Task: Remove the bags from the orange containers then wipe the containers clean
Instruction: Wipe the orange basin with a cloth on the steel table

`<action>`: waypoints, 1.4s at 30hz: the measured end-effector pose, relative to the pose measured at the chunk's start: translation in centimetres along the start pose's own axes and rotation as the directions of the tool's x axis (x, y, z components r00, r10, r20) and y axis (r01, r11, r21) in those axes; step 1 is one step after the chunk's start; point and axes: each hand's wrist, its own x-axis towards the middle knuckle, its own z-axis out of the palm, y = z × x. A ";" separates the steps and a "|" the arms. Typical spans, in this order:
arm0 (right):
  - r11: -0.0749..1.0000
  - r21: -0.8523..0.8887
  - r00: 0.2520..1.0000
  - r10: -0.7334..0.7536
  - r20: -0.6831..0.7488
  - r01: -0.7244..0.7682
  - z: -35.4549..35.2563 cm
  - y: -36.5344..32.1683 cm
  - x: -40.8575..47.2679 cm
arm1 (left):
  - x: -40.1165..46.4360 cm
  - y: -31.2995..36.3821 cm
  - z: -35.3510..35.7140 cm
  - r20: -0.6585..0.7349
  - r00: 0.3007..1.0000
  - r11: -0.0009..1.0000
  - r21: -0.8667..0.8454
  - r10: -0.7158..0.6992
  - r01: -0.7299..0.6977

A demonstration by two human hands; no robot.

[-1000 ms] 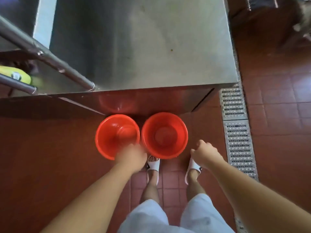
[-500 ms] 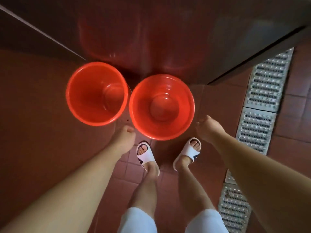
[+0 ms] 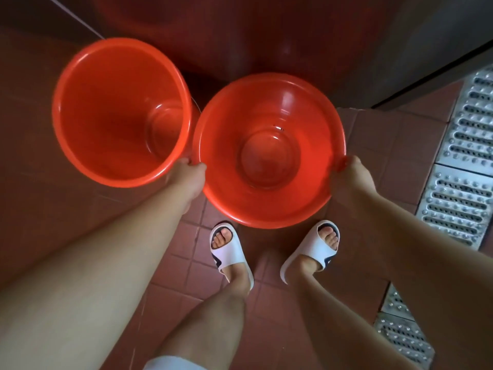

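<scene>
Two orange containers stand side by side on the red tiled floor. The left container (image 3: 117, 110) is bare inside, with no bag in it. The right container (image 3: 266, 145) also shows a bare inside with a few small dark specks near its bottom. My left hand (image 3: 186, 180) grips the right container's rim on its left side, in the gap between the two containers. My right hand (image 3: 352, 174) grips the same rim on its right side. No bag and no cloth is in view.
A steel counter's front panel (image 3: 293, 36) rises just behind the containers. A metal drain grate (image 3: 461, 166) runs along the floor at the right. My feet in white slippers (image 3: 229, 252) stand just in front of the right container.
I have bent lower, so the containers look larger. Both hands moved forward from in front of the containers and took hold of the right container's rim, one on each side.
</scene>
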 end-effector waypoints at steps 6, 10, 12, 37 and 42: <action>0.997 0.073 1.000 0.001 -0.027 0.001 -0.9 -0.6 -0.1 | 0.4 1.1 -0.1 0.009 0.999 0.998 -0.041 -0.039 0.039; 0.998 0.053 0.999 0.032 -0.009 -0.032 -3.3 -1.2 -1.2 | -0.7 2.2 -1.4 0.099 0.995 0.993 -0.114 -0.033 0.044; 0.998 0.038 0.999 0.045 -0.019 -0.044 -5.1 -1.2 -2.6 | -2.0 2.7 -2.5 0.107 0.994 0.991 -0.126 -0.037 0.050; 0.860 0.439 0.942 0.325 -0.080 -0.260 -39.5 6.3 -42.2 | -41.1 20.6 -20.6 0.508 0.853 0.985 0.042 0.121 -0.165; 0.803 0.546 0.926 0.357 -0.120 -0.238 -46.4 10.0 -46.9 | -48.2 24.8 -20.0 0.560 0.810 0.964 0.068 0.175 -0.255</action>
